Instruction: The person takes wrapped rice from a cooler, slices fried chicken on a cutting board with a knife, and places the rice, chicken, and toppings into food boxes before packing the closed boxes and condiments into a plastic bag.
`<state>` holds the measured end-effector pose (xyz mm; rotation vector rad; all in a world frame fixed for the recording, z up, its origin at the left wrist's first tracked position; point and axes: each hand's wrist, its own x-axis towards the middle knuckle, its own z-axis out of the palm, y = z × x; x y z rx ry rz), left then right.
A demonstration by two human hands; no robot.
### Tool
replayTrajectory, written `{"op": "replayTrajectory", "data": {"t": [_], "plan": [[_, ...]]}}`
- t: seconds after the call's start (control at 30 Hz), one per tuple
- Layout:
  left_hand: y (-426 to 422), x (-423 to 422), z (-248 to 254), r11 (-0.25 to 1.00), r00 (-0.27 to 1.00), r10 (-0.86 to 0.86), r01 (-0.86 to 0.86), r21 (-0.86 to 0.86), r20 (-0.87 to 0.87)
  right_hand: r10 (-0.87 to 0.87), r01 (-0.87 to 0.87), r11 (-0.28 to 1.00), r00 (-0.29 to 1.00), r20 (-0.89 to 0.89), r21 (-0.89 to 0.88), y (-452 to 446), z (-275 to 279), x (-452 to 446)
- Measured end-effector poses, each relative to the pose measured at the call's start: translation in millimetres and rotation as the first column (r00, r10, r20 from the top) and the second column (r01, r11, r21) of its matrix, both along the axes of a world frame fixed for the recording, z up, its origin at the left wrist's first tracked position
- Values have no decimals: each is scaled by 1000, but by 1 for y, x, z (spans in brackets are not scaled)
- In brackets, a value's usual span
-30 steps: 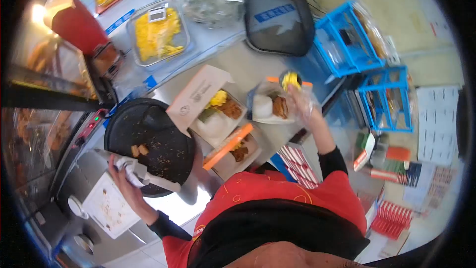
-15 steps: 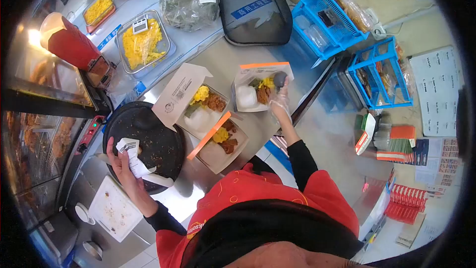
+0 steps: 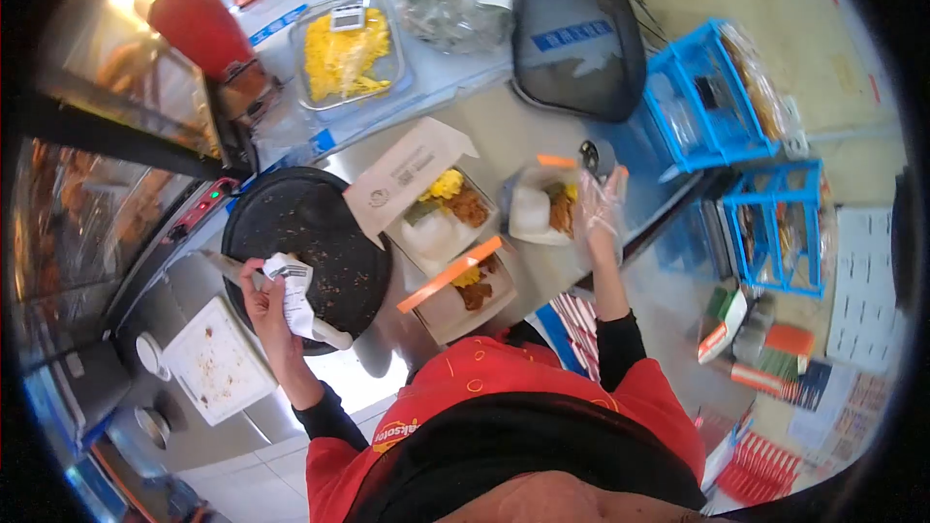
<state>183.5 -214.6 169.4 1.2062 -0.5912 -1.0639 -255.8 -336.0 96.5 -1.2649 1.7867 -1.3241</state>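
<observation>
While the desk was topped by food boxes, soft-looking paper was pinched by the left hand; beside one box, a dark tool, likely stiff, best held low, was gripped by the right hand.

A single camera, worn on the head, looks steeply down and a little forward over the wearer's chest. The red shirt looms nearest, along the bottom; the steel desk takes the middle, seen from above, its far edge climbing toward the right. The lens is very wide: the picture is rounded, with black corners, and outlines bend toward its rim. Both the left hand and the right hand fall inside it. The glass cabinet closes the left side, and a wall sheet leans at far right.
</observation>
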Motion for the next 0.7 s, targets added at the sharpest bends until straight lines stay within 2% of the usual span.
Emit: {"op": "replayTrajectory", "data": {"t": [0.03, 0.07, 0.13, 0.2, 0.23, 0.3, 0.33, 0.37, 0.4, 0.43, 0.5, 0.53, 0.6, 0.67, 0.7], "plan": [[0, -3, 1, 998, 998, 66, -66, 13, -20, 41, -28, 992, 994, 100, -122, -17, 11, 13], [1, -4, 2, 997, 997, 71, -72, -1, -33, 224, -237, 968, 965, -132, -84, -42, 57, 41], [2, -9, 1, 994, 993, 106, -108, -28, -59, 486, -486, 867, 770, -414, 114, -92, 101, 96], [-2, -19, 5, 991, 991, 130, -130, -20, -12, 648, -617, 744, 574, -501, 256, -149, 90, 145], [-4, -23, 2, 991, 990, 136, -135, -25, 32, 705, -693, 666, 464, -536, 277, -182, 64, 167], [-7, -29, 0, 991, 988, 134, -134, -9, 82, 710, -677, 605, 220, -669, 419, -238, 25, 216], [-8, -32, 2, 992, 988, 127, -128, 11, 87, 707, -690, 598, 215, -674, 408, -259, -3, 230], [-8, -34, 2, 992, 992, 120, -121, 31, 50, 664, -721, 571, 123, -737, 394, -277, -31, 243], [-7, -35, -2, 991, 990, 130, -131, 22, 51, 609, -748, 542, 35, -793, 383, -285, -35, 257], [-5, -34, -4, 988, 989, 148, -149, 33, 29, 607, -754, 536, 32, -794, 379, -294, -38, 268], [2, -30, -9, 984, 986, 168, -168, 57, 7, 639, -661, 513, -131, -758, 547, -299, -45, 285], [8, -26, -12, 979, 981, 192, -191, 75, -2, 648, -661, 505, -135, -750, 555, -301, -45, 288], [18, -18, -18, 970, 976, 216, -212, 116, -18, 569, -621, 385, -423, -705, 683, -308, -46, 288], [27, -12, -24, 953, 958, 282, -285, 107, 44, 576, -582, 380, -459, -676, 719, -309, -48, 291], [27, -12, -19, 949, 957, 291, -291, 118, 14, 594, -614, 462, -323, -737, 641, -305, -46, 289]]}}
